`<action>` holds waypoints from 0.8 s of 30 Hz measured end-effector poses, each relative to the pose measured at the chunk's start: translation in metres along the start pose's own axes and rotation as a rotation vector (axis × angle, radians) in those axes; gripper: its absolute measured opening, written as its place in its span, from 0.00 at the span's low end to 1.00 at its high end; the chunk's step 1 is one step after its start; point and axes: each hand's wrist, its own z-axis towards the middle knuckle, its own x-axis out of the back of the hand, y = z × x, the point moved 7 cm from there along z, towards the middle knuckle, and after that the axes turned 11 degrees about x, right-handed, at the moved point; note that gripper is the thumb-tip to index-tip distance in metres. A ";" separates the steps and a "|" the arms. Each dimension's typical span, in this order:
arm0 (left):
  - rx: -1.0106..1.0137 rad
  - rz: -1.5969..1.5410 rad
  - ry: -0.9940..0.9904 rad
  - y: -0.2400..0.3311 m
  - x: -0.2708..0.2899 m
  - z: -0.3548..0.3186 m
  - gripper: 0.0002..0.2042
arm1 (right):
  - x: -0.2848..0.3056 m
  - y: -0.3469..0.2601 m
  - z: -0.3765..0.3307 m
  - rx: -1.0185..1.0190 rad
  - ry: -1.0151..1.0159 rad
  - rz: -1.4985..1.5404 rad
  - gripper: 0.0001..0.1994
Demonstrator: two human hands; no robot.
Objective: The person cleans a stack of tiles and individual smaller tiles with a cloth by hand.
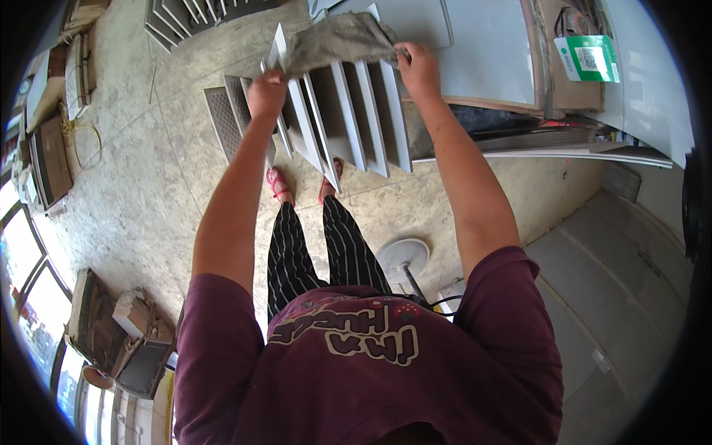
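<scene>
A grey-brown rag (337, 43) is stretched between my two hands, over the far ends of several upright thin panels (347, 119). My right hand (420, 71) is closed, pinching the rag's right edge. My left hand (267, 95) is closed at the rag's left lower corner, with fingers curled and close to the panel edges. The panels stand on edge in a row with gaps between them, light-edged with grey faces. On the row's left stands a panel with a patterned face (221, 121).
Another row of upright panels (194, 16) stands at the far left. At right is a pale table surface (486, 55), with a green-and-white card (587, 58) beyond it. A round metal stand base (403, 258) is by my legs. Boxes (136, 315) sit at lower left.
</scene>
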 end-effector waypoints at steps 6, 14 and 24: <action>0.027 0.164 -0.304 -0.082 -0.053 -0.124 0.09 | 0.015 0.000 -0.097 0.065 -0.045 0.045 0.11; -0.003 0.181 -0.527 -0.124 -0.039 -0.279 0.06 | 0.064 -0.017 -0.239 -0.180 -0.352 0.104 0.10; -0.020 0.157 -0.407 -0.079 0.056 -0.280 0.06 | 0.107 -0.059 -0.272 -0.165 -0.446 0.270 0.09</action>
